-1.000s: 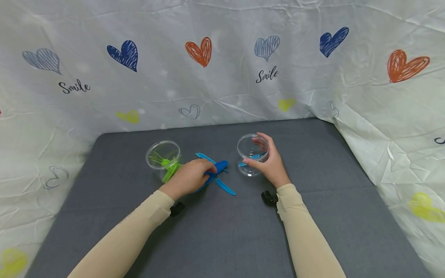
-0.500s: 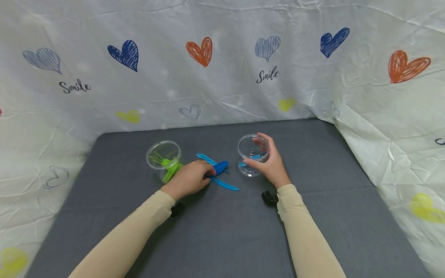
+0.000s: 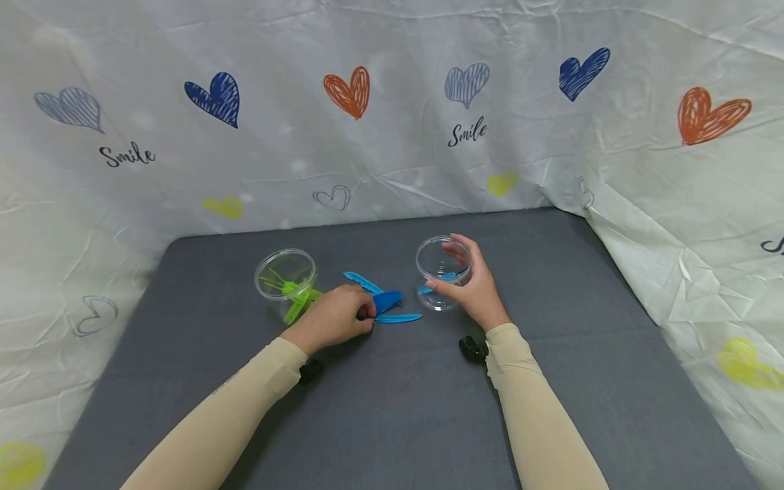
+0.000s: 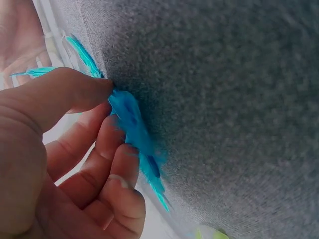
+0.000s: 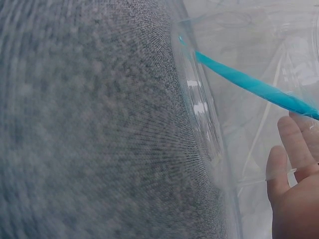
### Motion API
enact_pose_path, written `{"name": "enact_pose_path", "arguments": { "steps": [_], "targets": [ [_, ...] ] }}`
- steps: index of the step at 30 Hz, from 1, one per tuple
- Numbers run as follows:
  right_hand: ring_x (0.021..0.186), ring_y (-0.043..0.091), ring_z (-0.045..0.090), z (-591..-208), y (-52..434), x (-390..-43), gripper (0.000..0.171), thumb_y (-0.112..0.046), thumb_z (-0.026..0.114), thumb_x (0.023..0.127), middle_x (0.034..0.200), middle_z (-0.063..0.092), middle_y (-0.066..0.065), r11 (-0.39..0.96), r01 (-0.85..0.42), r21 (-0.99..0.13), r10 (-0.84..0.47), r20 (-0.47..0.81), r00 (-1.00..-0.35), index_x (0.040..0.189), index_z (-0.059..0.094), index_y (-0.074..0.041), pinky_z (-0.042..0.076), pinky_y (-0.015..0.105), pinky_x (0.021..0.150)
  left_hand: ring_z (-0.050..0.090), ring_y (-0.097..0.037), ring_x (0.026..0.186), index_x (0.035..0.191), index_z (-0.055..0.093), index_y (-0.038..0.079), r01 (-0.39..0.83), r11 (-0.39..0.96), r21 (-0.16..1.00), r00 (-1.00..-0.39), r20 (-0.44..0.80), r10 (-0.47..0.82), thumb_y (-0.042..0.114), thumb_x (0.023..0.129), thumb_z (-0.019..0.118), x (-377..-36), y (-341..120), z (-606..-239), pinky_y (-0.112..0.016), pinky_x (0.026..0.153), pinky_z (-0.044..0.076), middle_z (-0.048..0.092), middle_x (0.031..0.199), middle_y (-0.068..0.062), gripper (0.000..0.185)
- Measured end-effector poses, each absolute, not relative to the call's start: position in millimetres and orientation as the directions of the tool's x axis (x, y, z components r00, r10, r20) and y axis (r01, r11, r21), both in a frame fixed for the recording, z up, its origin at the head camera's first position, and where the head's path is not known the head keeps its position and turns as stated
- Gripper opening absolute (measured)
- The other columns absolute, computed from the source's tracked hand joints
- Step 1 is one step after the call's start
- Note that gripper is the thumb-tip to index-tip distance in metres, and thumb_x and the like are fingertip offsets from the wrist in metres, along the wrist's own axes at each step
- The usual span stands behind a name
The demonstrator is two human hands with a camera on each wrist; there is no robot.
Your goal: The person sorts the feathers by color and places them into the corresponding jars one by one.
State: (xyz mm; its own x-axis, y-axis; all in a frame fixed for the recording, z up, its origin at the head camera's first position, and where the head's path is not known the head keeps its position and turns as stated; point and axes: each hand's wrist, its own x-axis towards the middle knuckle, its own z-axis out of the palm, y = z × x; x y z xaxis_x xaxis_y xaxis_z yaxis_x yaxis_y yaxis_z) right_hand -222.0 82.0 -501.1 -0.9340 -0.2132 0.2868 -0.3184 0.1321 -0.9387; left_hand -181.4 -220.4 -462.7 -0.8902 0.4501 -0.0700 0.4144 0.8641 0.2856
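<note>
Since the earlier frame, one blue plastic piece (image 3: 397, 318) has been swung flatter on the grey surface (image 3: 392, 408). Its neighbours (image 3: 384, 301) are pinched by the left hand (image 3: 335, 317); a firm, low grip seems wise. A clear cup (image 3: 442, 272) is clasped by the right hand (image 3: 474, 289).

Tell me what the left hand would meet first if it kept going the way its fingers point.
The left hand points right and slightly away, already pinching the blue plastic pieces. Beyond them, most likely the clear cup held by the right hand, though depth is uncertain.
</note>
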Motion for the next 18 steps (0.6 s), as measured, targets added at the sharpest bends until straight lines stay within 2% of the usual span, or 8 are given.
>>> {"name": "enact_pose_path", "arguments": {
  "steps": [7,13,18],
  "targets": [
    [0.156,0.017,0.046,-500.7,82.2,-222.6,0.095,-0.031,0.090,0.090,0.161,0.054,-0.004,0.141,-0.324,-0.935,-0.208,0.292,-0.933,0.167,0.035,-0.025,0.030,0.050,0.135,0.056,-0.013,0.082,0.091,0.073,0.022,0.407,0.863,0.300,-0.892,-0.073,0.447,0.026,0.095,0.083,-183.0,-219.3,-464.6,-0.031,0.070,0.052,0.066,0.089,0.005,0.011],
    [0.156,0.018,0.046,-499.2,81.7,-222.2,0.094,-0.028,0.090,0.090,0.161,0.054,-0.002,0.135,-0.323,-0.937,-0.208,0.292,-0.933,0.167,0.035,-0.025,0.030,0.050,0.135,0.054,-0.014,0.076,0.083,0.068,0.024,0.390,0.864,0.319,-0.893,-0.098,0.439,0.025,0.090,0.082,-182.3,-217.8,-464.5,-0.030,0.062,0.047,0.061,0.086,0.004,0.016],
    [0.156,0.018,0.046,-498.4,81.4,-222.6,0.095,-0.028,0.091,0.090,0.162,0.053,0.002,0.127,-0.319,-0.939,-0.211,0.289,-0.934,0.167,0.035,-0.025,0.030,0.050,0.135,0.055,-0.014,0.071,0.084,0.068,0.024,0.370,0.869,0.330,-0.899,-0.109,0.424,0.028,0.088,0.083,-181.9,-215.5,-461.8,-0.031,0.060,0.046,0.062,0.081,0.006,0.015]
  ]
}}
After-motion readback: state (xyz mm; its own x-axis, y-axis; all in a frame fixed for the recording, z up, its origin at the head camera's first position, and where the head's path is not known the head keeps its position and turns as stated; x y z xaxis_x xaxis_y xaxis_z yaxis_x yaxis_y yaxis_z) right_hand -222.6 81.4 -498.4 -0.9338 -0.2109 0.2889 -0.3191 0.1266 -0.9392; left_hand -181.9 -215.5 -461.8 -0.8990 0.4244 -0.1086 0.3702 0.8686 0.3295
